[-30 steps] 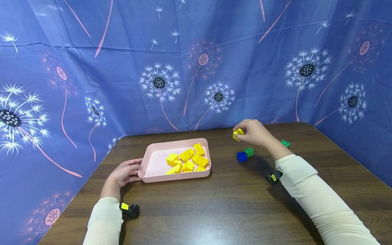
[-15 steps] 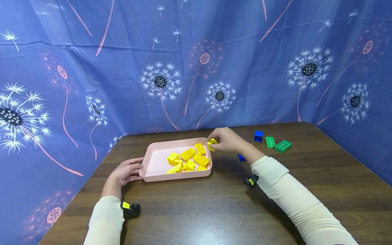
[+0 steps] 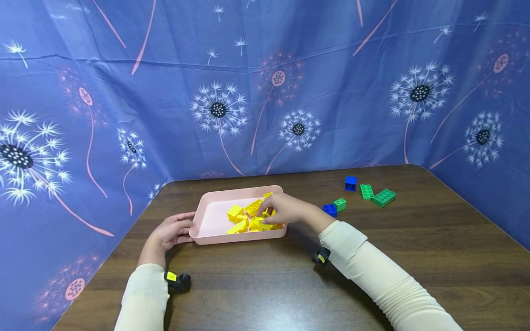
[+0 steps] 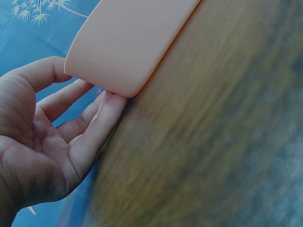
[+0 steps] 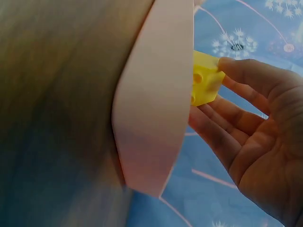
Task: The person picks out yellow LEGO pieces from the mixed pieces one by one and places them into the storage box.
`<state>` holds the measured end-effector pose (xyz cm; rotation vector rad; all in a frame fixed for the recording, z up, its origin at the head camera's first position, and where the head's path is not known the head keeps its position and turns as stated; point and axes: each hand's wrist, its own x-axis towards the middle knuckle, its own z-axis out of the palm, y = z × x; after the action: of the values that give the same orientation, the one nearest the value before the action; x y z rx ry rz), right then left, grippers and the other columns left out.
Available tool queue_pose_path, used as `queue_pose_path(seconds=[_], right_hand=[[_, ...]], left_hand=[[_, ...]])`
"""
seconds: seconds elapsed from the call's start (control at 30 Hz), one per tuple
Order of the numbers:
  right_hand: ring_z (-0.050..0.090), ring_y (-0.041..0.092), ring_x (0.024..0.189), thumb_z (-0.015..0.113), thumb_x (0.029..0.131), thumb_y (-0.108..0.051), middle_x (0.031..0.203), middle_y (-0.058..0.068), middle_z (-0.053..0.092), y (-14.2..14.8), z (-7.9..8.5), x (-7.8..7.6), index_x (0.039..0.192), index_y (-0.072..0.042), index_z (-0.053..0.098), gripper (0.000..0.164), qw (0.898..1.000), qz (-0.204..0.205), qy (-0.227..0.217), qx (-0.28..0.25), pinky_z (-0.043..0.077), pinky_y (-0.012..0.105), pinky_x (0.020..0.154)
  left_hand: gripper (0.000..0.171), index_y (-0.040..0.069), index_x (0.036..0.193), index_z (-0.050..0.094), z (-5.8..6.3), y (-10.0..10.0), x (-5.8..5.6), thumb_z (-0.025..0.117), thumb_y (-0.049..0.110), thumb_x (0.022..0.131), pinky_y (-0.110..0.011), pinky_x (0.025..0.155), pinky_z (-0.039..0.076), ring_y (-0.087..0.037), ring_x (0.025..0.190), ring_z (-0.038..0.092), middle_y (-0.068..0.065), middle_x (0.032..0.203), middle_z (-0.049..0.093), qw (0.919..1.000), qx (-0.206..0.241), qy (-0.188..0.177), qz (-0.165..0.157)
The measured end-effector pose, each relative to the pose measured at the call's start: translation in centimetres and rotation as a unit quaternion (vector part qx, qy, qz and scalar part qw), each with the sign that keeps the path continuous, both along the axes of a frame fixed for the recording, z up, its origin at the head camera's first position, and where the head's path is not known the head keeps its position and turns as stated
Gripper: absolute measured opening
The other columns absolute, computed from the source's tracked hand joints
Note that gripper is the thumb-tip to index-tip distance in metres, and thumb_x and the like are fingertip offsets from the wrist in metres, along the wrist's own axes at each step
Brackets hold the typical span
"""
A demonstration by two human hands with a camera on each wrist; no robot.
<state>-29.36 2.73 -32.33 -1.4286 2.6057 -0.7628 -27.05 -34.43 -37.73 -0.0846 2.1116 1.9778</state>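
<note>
A pink tray [image 3: 232,239] lies on the table with several yellow bricks [image 3: 235,213] toward its right half. Against its left end rest the fingertips of my left hand [image 3: 170,231]; in the left wrist view that hand [image 4: 52,137] has its fingers extended to the tray's corner. Over the right end reaches my right hand [image 3: 285,209], down among the bricks. The right wrist view has its thumb and fingers pinching a yellow brick [image 5: 207,78] just past the tray wall [image 5: 151,94]. That wall hides the brick's lower part.
Right of the tray lie a blue brick [image 3: 330,210] beside a small green brick [image 3: 340,204]. Farther back are another blue brick [image 3: 350,183] and two longer green bricks [image 3: 383,197]. A blue patterned cloth [image 3: 265,92] hangs behind the wooden table [image 3: 256,285].
My right hand has carried a yellow brick leftward from the blue and green bricks, over the tray's right wall and down into the tray. My left hand stays at the tray's left end.
</note>
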Motion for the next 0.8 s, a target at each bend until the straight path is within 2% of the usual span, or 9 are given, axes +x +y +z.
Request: queue_pose_path(seconds=[0.23,0.47,0.67,0.8], right_hand=[[0.063,0.018,0.088,0.074,0.086,-0.008,0.108,0.004,0.071,-1.7,-0.5,0.4,0.108,-0.003,0.074,0.022,1.000,0.016,0.001,-0.002,0.055,0.036,0.082],[0.063,0.023,0.088,0.070,0.087,-0.005,0.101,0.005,0.071,-2.3,-0.9,0.6,0.104,-0.004,0.075,0.018,0.999,0.033,0.017,0.007,0.052,0.029,0.081],[0.063,0.023,0.088,0.067,0.087,-0.001,0.103,0.005,0.071,-2.4,-0.9,0.6,0.105,-0.003,0.075,0.020,0.999,0.027,0.015,0.011,0.052,0.029,0.081],[0.062,0.020,0.086,0.068,0.087,-0.002,0.098,0.003,0.071,-2.5,-0.9,0.4,0.103,-0.004,0.076,0.018,0.999,0.018,0.022,0.031,0.051,0.026,0.078]], left_hand=[[0.061,-0.003,0.151,0.028,0.0,0.1,0.1,0.055,0.004,0.096,-0.034,0.070,0.058,-0.014,0.083,0.068,-0.005,0.098,0.070,1.0000,-0.003,0.001,0.003],[0.061,-0.004,0.151,0.028,0.0,0.1,0.1,0.054,0.003,0.096,-0.034,0.071,0.058,-0.014,0.083,0.068,-0.005,0.097,0.070,1.0000,-0.002,0.001,0.002],[0.062,-0.005,0.151,0.027,0.0,0.0,0.1,0.053,0.001,0.095,-0.034,0.071,0.058,-0.015,0.085,0.068,-0.006,0.100,0.070,1.0000,0.004,0.002,0.002],[0.061,-0.005,0.150,0.027,-0.1,-0.1,0.0,0.052,0.001,0.095,-0.034,0.072,0.058,-0.015,0.086,0.068,-0.006,0.100,0.070,1.0000,0.004,0.003,0.002]])
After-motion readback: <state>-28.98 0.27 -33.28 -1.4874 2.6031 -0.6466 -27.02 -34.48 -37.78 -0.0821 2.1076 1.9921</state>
